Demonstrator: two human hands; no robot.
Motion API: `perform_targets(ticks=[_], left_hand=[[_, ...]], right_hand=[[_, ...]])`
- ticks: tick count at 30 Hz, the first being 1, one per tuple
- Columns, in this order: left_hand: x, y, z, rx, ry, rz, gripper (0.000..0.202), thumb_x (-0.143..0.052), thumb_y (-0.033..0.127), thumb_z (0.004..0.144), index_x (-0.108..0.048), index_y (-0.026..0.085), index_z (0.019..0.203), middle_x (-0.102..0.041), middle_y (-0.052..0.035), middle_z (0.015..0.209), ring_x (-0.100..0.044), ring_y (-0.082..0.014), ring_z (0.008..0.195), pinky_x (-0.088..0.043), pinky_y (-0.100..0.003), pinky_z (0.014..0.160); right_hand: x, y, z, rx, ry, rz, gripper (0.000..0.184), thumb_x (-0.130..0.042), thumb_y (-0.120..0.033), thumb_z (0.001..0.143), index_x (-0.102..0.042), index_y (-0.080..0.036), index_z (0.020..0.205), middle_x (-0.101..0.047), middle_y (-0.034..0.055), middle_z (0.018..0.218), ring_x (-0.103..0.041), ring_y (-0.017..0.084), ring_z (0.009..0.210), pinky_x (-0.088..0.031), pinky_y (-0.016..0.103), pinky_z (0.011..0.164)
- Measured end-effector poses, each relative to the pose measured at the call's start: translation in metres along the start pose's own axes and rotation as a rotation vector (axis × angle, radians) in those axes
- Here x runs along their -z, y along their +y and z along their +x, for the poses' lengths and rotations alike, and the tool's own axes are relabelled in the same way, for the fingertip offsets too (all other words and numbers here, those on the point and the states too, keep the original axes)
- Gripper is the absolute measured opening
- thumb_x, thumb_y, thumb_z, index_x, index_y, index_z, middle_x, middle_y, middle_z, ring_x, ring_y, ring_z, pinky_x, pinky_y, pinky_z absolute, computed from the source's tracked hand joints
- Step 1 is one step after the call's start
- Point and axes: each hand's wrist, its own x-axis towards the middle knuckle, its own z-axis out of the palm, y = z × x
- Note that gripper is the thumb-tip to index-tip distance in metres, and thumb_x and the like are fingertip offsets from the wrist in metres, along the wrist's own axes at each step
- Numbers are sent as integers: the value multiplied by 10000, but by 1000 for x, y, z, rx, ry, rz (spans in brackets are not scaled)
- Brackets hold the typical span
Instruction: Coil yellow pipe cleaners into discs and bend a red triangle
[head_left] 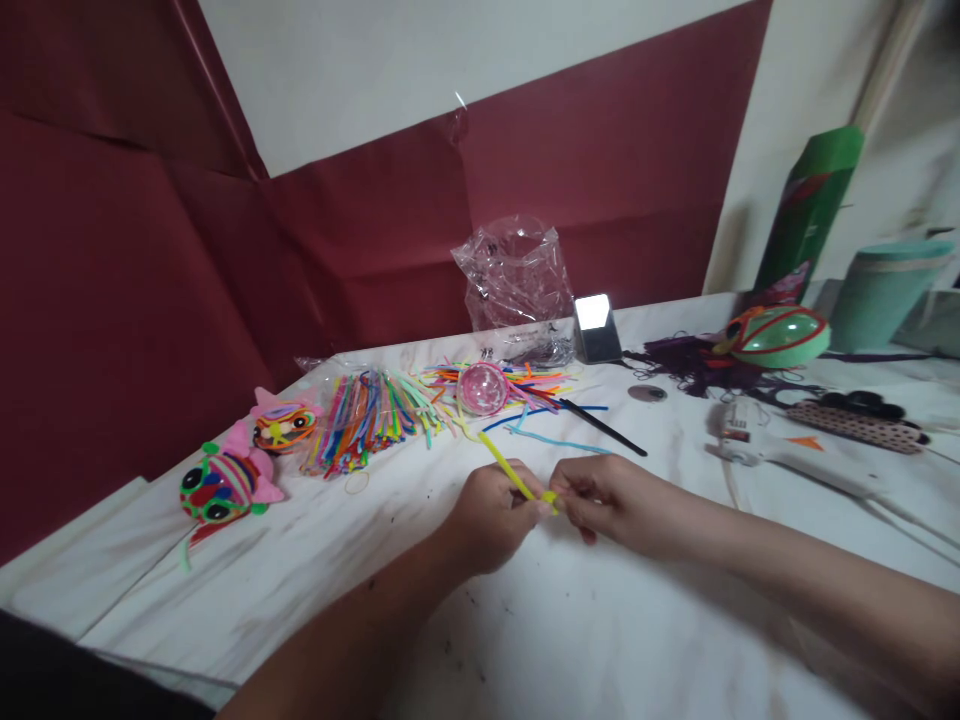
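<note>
Yellow pipe cleaner pinched at its near end between left hand and right hand, both closed on it, just above the white table; its far end slants toward the pile of coloured pipe cleaners. Print on the green carton, far right, too blurred to read. Bare surface runs from hands to near edge; striped toy sits by the left edge.

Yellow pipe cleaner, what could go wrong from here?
1. The left hand and right hand pinch the pipe cleaner near one end; its tip could prick a finger.
2. Its free end points toward the pink ball; a swing might set it rolling.
3. The glue gun lies just beyond the right hand; a sweep could knock it.
</note>
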Motion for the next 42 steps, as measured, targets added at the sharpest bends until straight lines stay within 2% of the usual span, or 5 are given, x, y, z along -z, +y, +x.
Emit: perform_targets(ticks=[7, 19, 25, 34, 42], left_hand=[[-12, 3, -4, 2, 332, -209, 100, -561, 112, 653, -604, 145, 569, -572, -81, 986, -528, -210, 983, -399, -294, 829], [-15, 2, -3, 48, 338, -41, 65, -566, 109, 636, -573, 152, 588, -593, -68, 958, -565, -185, 875, -410, -322, 820], [-16, 1, -6, 68, 203, 34, 81, -568, 78, 626, -592, 155, 632, -595, -58, 919, -570, -175, 855, -415, -302, 821], [-8, 2, -2, -29, 352, -134, 114, -578, 137, 666, -593, 152, 555, -574, -66, 853, -515, -198, 960, -395, -302, 855], [-14, -1, -2, 67, 325, -178, 91, -573, 124, 659, -613, 148, 581, -575, -66, 917, -560, -175, 854, -414, -297, 812]], right_hand=[[-15, -3, 5, 37, 212, 343, 201, -488, -371, 796, -485, -180, 734, -564, -5, 602, -532, 127, 587, -400, 248, 602], [-13, -1, 2, 25, 205, 35, 175, -382, -287, 847, -454, -194, 718, -572, 2, 583, -506, 128, 534, -378, 237, 530], [-6, 0, -2, 87, 150, -295, 126, -406, -199, 795, -466, -186, 685, -555, 23, 600, -479, 135, 525, -341, 247, 514], [-11, -3, 6, 35, 117, 446, 231, -457, -399, 812, -500, -174, 781, -605, 16, 672, -572, 137, 645, -420, 275, 666], [-23, 1, 3, 55, 299, 371, 199, -453, -352, 833, -484, -182, 734, -562, -9, 625, -538, 119, 566, -416, 266, 614]])
